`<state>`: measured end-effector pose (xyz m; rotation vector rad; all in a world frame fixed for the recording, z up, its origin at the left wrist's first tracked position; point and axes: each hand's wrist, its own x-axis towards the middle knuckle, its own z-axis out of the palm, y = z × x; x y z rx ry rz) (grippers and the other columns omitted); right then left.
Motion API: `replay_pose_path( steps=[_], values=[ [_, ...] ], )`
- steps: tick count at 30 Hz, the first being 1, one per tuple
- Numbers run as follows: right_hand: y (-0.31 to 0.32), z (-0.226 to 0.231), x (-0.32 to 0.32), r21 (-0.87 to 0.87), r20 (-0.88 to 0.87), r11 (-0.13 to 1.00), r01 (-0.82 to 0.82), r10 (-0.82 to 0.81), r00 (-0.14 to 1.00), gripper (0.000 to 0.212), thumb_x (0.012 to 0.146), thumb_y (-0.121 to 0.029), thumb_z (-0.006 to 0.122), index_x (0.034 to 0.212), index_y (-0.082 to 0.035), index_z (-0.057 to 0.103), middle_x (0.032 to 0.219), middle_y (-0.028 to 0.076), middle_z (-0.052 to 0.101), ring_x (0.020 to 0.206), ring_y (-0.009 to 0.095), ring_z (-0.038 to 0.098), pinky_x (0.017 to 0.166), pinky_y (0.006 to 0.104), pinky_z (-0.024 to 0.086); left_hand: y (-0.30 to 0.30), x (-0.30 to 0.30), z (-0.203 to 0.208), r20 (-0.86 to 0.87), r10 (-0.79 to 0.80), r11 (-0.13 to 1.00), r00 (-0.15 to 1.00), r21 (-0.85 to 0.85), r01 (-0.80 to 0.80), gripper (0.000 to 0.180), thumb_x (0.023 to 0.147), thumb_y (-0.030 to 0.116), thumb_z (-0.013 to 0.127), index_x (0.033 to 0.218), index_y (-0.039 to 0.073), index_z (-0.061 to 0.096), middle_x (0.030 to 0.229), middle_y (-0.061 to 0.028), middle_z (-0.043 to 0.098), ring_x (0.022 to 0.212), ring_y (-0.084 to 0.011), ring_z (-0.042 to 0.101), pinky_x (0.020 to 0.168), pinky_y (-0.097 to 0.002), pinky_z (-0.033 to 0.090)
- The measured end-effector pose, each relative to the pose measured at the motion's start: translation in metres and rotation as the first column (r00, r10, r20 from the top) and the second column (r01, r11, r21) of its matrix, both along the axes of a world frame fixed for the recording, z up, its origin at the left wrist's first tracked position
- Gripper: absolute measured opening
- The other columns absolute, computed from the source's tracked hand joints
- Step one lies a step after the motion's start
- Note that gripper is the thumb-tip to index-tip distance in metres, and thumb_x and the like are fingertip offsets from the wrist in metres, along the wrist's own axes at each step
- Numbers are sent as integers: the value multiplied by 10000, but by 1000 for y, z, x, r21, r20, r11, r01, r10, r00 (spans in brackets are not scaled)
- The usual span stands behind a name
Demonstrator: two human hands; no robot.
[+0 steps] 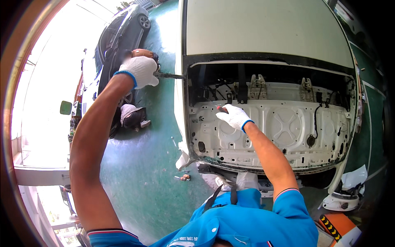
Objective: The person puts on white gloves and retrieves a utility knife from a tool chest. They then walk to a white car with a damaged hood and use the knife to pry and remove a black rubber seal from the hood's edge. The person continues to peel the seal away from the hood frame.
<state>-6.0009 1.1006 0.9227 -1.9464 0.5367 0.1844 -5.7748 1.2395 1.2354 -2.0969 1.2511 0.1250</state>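
My left hand, in a white knitted glove with a blue cuff, is raised beside the car body at the left. Its fingers are closed on one end of a dark strip, which reaches across to the black-edged frame of the car's rear window opening. My right hand, gloved the same way, is over the bare white metal panel inside the opening. It grips a screwdriver with a red and dark handle; the thin shaft points up and left toward the dark gap.
The pale car roof lies ahead. Beyond my left arm are a dark car and a crouching person. Small parts lie on the green floor. An orange box stands at lower right, near a white car part.
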Motion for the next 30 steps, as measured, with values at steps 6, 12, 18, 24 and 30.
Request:
replay_pose_path(
  steps=[6, 12, 18, 24, 30],
  values=[
    [-17, -12, 11, -19, 0, 1000, 14, -14, 1000, 612, 907, -554, 670, 1299, -83, 643, 1265, 197, 689, 1205, 361, 630, 1008, 424, 484, -28, 45, 21, -145, 139, 988, 980, -54, -148, 380, 774, 359, 771, 935, 15, 783, 777, -197, 716, 721, -337, 714, 707, -429, 560],
    [-31, -15, 34, 132, 48, 983, 130, -138, 989, 540, 929, -487, 677, 1250, -53, 645, 1057, 150, 723, 903, 290, 697, 835, 396, 538, -8, 80, 21, -290, 147, 973, 946, -132, -192, 388, 792, 359, 783, 881, -19, 770, 670, -158, 634, 615, -261, 599, 640, -406, 498],
    [-19, -7, 56, 518, 74, 832, 199, -276, 958, 320, 995, -351, 645, 1039, -35, 626, 814, 49, 615, 595, 126, 584, 536, 301, 477, 39, 74, 9, -286, 138, 972, 948, -147, -185, 426, 829, 395, 747, 902, -24, 739, 776, -223, 671, 735, -357, 680, 724, -447, 526],
    [-6, -20, 61, 575, 19, 795, 192, -248, 969, 310, 1013, -342, 621, 966, -36, 601, 819, 44, 625, 623, 125, 607, 578, 309, 510, 98, 0, -46, -276, 207, 925, 939, -257, -279, 442, 835, 459, 725, 892, 20, 721, 862, -223, 713, 832, -403, 711, 776, -492, 560],
    [14, -27, 53, 588, -8, 784, 197, -238, 971, 301, 997, -329, 630, 974, -30, 610, 797, 41, 628, 600, 126, 600, 568, 305, 506, 134, -90, -156, -296, 393, 767, 871, -417, -488, 547, 875, 568, 718, 978, 35, 655, 782, -198, 725, 748, -396, 725, 703, -517, 568]
  ],
)
